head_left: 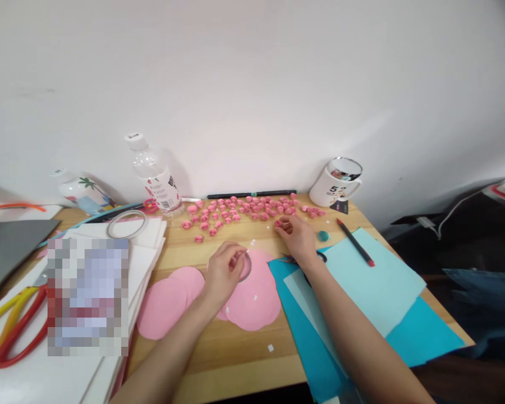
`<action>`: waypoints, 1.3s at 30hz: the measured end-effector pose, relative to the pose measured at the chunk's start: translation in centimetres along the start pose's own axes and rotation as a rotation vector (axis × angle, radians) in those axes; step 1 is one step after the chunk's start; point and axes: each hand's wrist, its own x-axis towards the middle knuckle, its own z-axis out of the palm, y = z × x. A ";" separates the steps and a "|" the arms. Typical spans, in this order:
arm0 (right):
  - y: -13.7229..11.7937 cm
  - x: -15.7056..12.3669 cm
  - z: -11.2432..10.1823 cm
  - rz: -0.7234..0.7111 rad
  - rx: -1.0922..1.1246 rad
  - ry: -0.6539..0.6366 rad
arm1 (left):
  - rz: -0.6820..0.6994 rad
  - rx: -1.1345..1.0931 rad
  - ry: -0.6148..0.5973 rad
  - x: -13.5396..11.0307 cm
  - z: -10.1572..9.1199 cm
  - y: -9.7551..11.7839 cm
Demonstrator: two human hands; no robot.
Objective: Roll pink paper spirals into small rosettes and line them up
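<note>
My left hand [226, 269] is closed over the pink paper discs, its fingers pinched on a thin grey ring that looks like a tape roll [247, 268]. Beneath it lie scalloped pink paper circles [256, 306], with more round pink paper [162, 308] to the left. My right hand [298, 238] pinches a small rolled pink paper rose [278, 223] at the front of a spread of similar paper roses [252, 206]. Scissors [321, 257] with dark handles lie partly hidden under my right forearm. Small white scraps [271, 348] dot the table and paper.
Blue paper sheets [433, 331] and a dark pencil [356, 242] lie at right, near a teal roll [323, 235]. A white mug [330, 188], a clear bottle [162, 185] and a pen [252, 194] are along the wall. Red-yellow scissors [23, 331] rest on white sheets at left.
</note>
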 end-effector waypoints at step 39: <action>0.9 0.3 0.7 -0.154 -0.239 0.121 | 0.076 0.381 0.050 -0.6 0.1 -1.0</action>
